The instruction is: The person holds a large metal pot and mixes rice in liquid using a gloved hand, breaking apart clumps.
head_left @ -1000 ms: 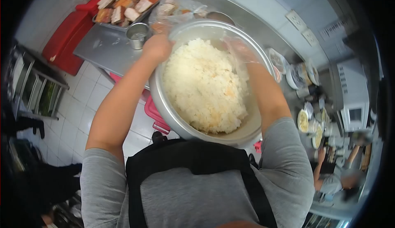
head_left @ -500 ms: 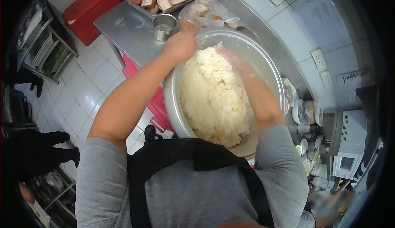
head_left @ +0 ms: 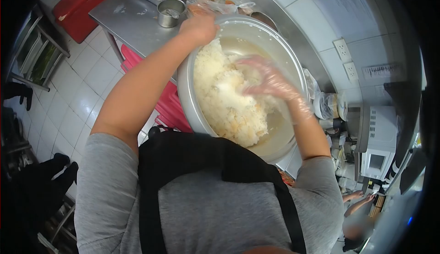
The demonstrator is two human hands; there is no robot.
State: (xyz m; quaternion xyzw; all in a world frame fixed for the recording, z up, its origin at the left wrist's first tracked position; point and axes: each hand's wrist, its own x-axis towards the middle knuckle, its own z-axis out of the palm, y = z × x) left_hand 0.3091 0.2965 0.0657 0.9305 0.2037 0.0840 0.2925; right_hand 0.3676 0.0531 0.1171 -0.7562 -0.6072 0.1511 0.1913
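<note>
Pot (head_left: 186,89) mouth up; rice (head_left: 238,119) long axis upper L to lower R. L hand (head_left: 200,27) grips pot rim; R hand (head_left: 268,77), gloved, fingers spread, at rice.

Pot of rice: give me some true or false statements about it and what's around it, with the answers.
1. The left hand is at the rim of the pot. True.
2. The right hand is bare. False: it wears a clear glove.
3. The cup is inside the pot. False: it stands on the table.
4. The microwave is white. True.
5. Rice fills the pot to the brim. False: bare inner wall shows.
</note>
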